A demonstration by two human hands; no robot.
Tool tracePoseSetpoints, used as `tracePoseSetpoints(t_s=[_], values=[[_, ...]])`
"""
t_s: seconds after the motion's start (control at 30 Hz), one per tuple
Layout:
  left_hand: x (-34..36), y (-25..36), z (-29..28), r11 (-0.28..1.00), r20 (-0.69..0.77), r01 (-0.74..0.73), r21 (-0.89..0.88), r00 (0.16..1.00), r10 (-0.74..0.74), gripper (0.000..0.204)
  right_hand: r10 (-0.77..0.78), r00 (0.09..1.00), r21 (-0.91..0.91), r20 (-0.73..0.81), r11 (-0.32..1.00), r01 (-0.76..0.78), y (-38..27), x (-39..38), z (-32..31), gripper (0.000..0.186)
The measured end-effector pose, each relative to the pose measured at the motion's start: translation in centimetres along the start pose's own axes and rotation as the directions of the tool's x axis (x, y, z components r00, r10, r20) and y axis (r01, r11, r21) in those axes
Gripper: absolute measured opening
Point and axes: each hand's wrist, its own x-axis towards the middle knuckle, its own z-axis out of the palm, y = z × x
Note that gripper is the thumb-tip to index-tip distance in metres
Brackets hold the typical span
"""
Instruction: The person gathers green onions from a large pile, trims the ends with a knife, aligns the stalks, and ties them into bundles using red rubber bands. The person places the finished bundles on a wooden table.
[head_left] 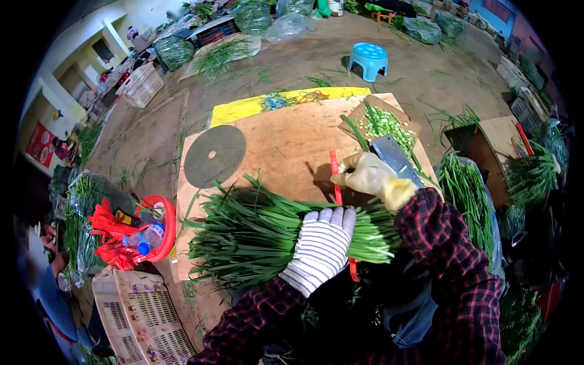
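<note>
A thick bunch of garlic chives (243,234) lies across the wooden board (286,146), leaves to the left and pale stems to the right. My left hand (322,246), in a striped glove, presses over the bunch near its stems. My right hand (368,173), in a cream rubber glove, pinches a red strip (335,182) on the far side. The strip runs under the bunch, and its other end hangs out at the near side. Right of my right hand rests a broad grey blade (395,157); its handle is hidden.
A dark round disc (214,157) lies at the board's far left. Cut stem bits sit on cardboard (407,125) at the far right. A red basket (170,228) with red strips and bottles stands left, more chives (465,201) right. Beyond is a blue stool (368,58).
</note>
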Motion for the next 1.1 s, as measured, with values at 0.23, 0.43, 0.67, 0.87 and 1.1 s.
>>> tracePoseSetpoints(t_s=[0.23,0.43,0.67,0.87,1.1], values=[[0.5,0.5,-1.0,0.996,-0.009,0.081,-0.038,0.997,-0.082,0.103,-0.056,0.975,0.341,-0.217,0.931,0.129,2.9,-5.8,0.1,0.031],[1.6,0.5,-3.1,0.947,0.218,0.291,-0.133,0.941,-0.259,0.116,-0.521,0.645,-0.316,-0.559,0.853,0.414,0.8,-10.4,3.1,0.016],[4.2,-1.8,0.6,0.980,0.313,0.197,0.034,0.929,-0.197,0.078,-0.598,0.538,-0.524,-0.595,0.796,0.305,0.3,-10.8,6.8,0.009],[4.1,-6.0,3.7,0.996,0.159,-0.055,0.075,0.986,0.043,0.054,-0.482,0.537,-0.476,-0.692,0.864,0.163,-0.5,-8.7,10.6,0.004],[5.5,-3.3,1.9,-0.266,0.551,0.530,-0.805,0.835,-0.005,0.031,-0.498,0.622,-0.074,-0.605,0.813,0.578,3.3,-10.2,4.5,0.015]])
